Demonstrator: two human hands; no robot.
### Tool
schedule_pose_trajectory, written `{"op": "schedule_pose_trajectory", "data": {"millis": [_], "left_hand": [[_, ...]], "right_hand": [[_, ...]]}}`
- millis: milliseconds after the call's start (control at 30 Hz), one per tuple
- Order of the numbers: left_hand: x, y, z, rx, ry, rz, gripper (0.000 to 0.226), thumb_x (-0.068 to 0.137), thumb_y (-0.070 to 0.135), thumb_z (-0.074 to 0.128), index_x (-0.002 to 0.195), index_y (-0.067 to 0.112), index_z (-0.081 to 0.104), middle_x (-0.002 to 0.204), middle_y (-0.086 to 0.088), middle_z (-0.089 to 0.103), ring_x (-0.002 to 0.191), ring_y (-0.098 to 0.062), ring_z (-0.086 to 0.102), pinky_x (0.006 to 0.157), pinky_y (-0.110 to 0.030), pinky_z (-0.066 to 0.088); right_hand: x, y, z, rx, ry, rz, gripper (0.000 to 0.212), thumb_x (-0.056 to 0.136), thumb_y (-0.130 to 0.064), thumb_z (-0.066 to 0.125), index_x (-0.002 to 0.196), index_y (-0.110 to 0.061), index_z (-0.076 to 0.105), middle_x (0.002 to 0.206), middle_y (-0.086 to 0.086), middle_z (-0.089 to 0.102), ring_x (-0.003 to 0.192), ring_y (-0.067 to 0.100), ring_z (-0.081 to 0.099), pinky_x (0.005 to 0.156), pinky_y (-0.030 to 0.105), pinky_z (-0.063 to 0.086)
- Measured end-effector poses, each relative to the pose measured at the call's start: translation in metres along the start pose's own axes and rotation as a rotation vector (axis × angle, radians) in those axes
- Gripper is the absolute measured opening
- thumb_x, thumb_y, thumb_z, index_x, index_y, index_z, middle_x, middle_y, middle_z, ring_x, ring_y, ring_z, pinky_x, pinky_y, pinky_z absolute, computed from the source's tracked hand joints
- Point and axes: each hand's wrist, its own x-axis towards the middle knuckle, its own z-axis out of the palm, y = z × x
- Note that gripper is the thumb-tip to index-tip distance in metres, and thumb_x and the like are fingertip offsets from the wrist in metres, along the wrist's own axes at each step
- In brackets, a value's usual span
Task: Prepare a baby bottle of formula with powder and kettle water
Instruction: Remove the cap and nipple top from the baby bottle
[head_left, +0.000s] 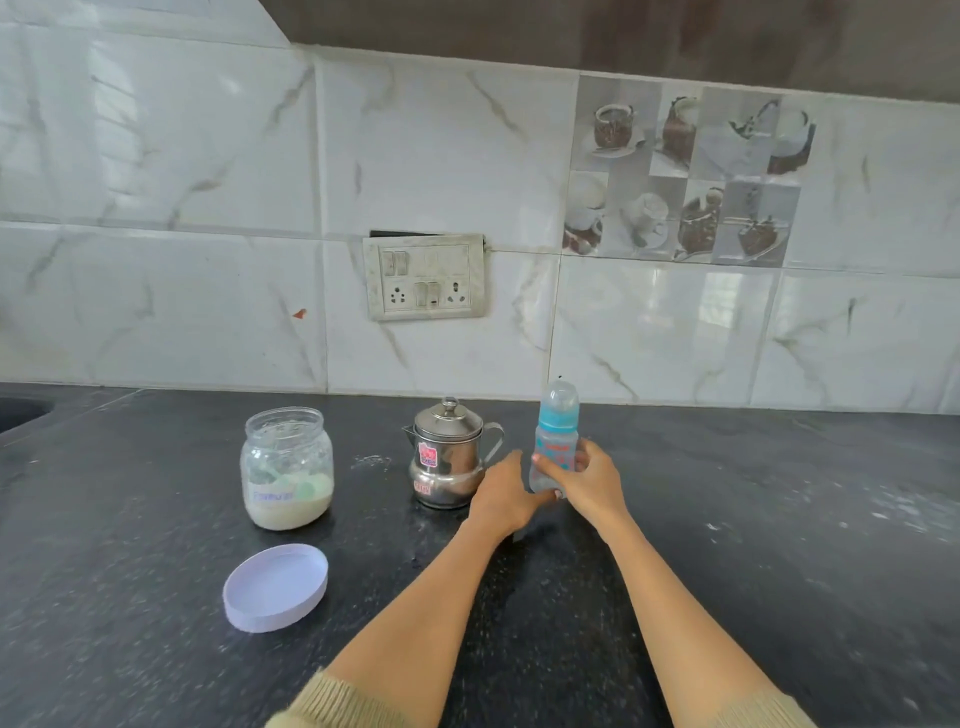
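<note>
fingers (584, 454) of the right hand (587, 480) curl round the small clear plastic baby bottle with blue collar (555, 447), upright just right of the steel kettle (449, 460); the left hand (501, 493) touches its base, finger posture unclear. judged light, rigid, smooth: grip mid-body.

Black speckled worktop (727, 519); white marbled wall tiles (182, 156); blue-collared clear bottle (556, 431); silver kettle (449, 457); lavender lid (275, 587); clear jar (287, 467) with cream powder.

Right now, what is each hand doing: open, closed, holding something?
Left hand: at the base of the baby bottle; grip cannot be told.
Right hand: holding the baby bottle.
</note>
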Motion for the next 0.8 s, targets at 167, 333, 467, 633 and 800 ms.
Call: {"op": "schedule_pose_trajectory", "data": {"millis": [167, 333, 467, 633, 800], "left_hand": [[0.007, 0.004, 0.007, -0.054, 0.022, -0.009, 0.054, 0.077, 0.034, 0.070, 0.123, 0.016, 0.048, 0.122, -0.004, 0.061, 0.113, -0.022, 0.058, 0.096, -0.039, 0.047], [-0.016, 0.001, 0.000, -0.041, 0.063, 0.007, 0.052, 0.074, 0.037, 0.072, 0.117, 0.017, 0.051, 0.114, 0.000, 0.063, 0.104, -0.018, 0.061, 0.090, -0.033, 0.050], [-0.053, -0.004, -0.017, -0.079, 0.086, -0.002, 0.050, 0.070, 0.037, 0.074, 0.113, 0.020, 0.054, 0.106, 0.003, 0.066, 0.094, -0.013, 0.063, 0.088, -0.037, 0.053], [-0.106, -0.013, -0.048, -0.096, 0.183, -0.050, 0.037, 0.075, 0.027, 0.069, 0.109, 0.019, 0.057, 0.100, 0.003, 0.066, 0.092, -0.014, 0.063, 0.082, -0.032, 0.052], [-0.144, -0.020, -0.071, -0.083, 0.223, -0.101, 0.045, 0.080, 0.028, 0.069, 0.119, 0.013, 0.054, 0.114, -0.005, 0.065, 0.102, -0.021, 0.063, 0.089, -0.033, 0.049]], "right_hand": [[0.004, 0.004, 0.000, -0.043, -0.008, -0.026, 0.063, 0.074, -0.038, 0.078, 0.126, -0.010, 0.055, 0.122, 0.008, 0.063, 0.109, 0.023, 0.062, 0.092, 0.034, 0.052], [-0.023, -0.011, -0.004, -0.110, -0.027, -0.029, 0.062, 0.075, -0.039, 0.077, 0.126, -0.014, 0.053, 0.126, 0.006, 0.060, 0.113, 0.022, 0.060, 0.092, 0.030, 0.048], [-0.063, -0.028, 0.000, -0.134, -0.072, -0.029, 0.062, 0.071, -0.042, 0.079, 0.121, -0.016, 0.054, 0.122, 0.005, 0.062, 0.108, 0.019, 0.062, 0.087, 0.028, 0.050], [-0.116, -0.055, 0.019, -0.146, -0.119, -0.047, 0.062, 0.068, -0.047, 0.079, 0.117, -0.016, 0.056, 0.118, 0.003, 0.064, 0.105, 0.018, 0.063, 0.089, 0.030, 0.052], [-0.152, -0.076, 0.035, -0.166, -0.176, -0.068, 0.064, 0.071, -0.048, 0.077, 0.121, -0.015, 0.055, 0.121, 0.003, 0.064, 0.109, 0.020, 0.063, 0.089, 0.029, 0.050]]}}
